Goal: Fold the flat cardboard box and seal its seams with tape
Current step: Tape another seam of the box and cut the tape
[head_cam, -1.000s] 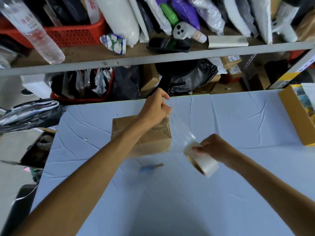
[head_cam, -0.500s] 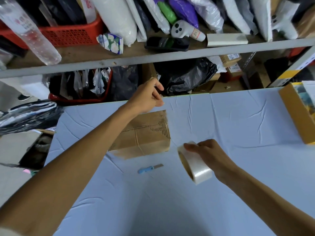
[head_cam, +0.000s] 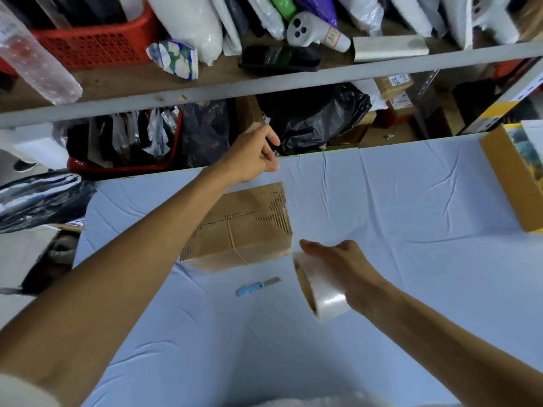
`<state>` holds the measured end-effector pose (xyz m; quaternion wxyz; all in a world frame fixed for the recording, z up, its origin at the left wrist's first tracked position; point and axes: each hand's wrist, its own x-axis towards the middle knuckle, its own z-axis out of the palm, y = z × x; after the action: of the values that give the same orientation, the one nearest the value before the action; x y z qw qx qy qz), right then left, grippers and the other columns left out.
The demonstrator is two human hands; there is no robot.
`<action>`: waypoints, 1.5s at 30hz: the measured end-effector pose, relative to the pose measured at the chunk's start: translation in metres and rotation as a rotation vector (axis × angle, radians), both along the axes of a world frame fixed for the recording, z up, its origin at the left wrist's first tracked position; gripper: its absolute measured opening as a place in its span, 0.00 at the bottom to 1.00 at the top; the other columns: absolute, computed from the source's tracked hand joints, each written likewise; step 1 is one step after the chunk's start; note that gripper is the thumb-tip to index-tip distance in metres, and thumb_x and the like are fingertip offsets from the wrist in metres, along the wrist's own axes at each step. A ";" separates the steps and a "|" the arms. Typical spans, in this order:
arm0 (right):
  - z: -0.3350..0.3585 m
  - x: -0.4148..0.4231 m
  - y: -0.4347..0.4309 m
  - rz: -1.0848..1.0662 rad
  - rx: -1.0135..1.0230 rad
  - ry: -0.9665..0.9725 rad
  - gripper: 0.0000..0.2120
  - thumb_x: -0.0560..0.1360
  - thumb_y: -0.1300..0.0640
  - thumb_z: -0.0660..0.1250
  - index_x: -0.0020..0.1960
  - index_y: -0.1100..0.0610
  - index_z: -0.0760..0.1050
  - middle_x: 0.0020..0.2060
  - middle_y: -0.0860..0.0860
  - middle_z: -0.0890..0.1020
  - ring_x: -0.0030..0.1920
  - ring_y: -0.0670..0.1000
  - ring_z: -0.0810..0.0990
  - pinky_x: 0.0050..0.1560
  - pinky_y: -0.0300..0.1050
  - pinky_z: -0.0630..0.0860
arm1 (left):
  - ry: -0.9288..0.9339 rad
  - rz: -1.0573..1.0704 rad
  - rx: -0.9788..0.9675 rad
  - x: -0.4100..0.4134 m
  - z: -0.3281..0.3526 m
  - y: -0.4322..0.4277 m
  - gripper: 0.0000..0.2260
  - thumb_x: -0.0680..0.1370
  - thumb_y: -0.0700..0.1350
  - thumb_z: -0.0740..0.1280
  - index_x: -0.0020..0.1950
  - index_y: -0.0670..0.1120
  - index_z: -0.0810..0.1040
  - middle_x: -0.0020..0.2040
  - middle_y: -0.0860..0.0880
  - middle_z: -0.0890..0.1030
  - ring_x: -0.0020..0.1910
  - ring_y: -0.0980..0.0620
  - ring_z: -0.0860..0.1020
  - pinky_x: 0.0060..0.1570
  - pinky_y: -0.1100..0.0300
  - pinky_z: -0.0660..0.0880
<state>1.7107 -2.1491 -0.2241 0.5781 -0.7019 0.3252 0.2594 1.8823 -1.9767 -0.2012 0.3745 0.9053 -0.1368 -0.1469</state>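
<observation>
1. The left hand [head_cam: 252, 155] has climbed higher, out past the tabletop's [head_cam: 396, 207] far edge, and the right hand [head_cam: 343, 265] has dropped back, so the pull is longer!
2. The left hand pinches the end of the tape strip [head_cam: 266, 120]. The right hand curls round the clear tape roll [head_cam: 320, 292], held off the surface.
3. The folded cardboard box [head_cam: 244, 227] sits below the left forearm. That length looks meant to span its seam.
4. A blue utility knife [head_cam: 257, 287] lies near the box's front edge. There's open room to the right, and the shelf [head_cam: 264, 83] is close behind.

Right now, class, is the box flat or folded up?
Folded up. The box stands on the table as a block, top and front faces showing, flaps meeting along a seam.
</observation>
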 end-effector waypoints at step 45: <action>-0.037 0.007 0.009 -0.065 -0.036 0.028 0.25 0.68 0.48 0.74 0.53 0.67 0.75 0.44 0.59 0.79 0.42 0.58 0.79 0.34 0.44 0.70 | -0.132 -0.140 0.270 -0.031 -0.030 -0.015 0.07 0.78 0.48 0.66 0.52 0.47 0.80 0.50 0.50 0.75 0.48 0.53 0.75 0.47 0.59 0.70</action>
<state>1.7172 -2.1402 -0.2615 0.5688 -0.6976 0.3608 0.2442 1.8514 -1.9919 -0.2314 0.2285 0.9433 -0.2028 -0.1298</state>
